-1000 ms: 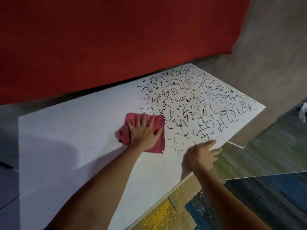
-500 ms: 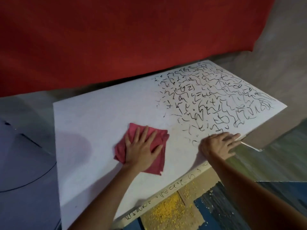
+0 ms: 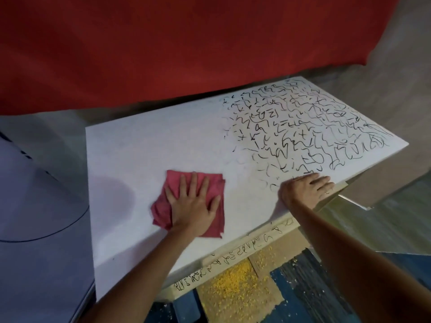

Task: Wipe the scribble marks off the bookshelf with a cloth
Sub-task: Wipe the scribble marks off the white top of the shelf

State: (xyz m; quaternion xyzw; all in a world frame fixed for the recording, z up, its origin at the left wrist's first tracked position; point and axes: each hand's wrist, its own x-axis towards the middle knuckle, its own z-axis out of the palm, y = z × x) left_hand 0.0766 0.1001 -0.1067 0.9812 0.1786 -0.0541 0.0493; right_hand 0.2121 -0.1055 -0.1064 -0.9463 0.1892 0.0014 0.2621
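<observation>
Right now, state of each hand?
Left hand: open, pressing flat on the pink cloth on the bookshelf.
Right hand: open, flat on the bookshelf edge, holding nothing.

I see a red sheet (image 3: 163, 47) across the back, with grey wall (image 3: 408, 66) at its right. Down low, yellow grains (image 3: 233, 285) lie scattered beside a blue patch (image 3: 303, 283). At left, a pale surface (image 3: 35, 264) bears a dark curved line.
</observation>
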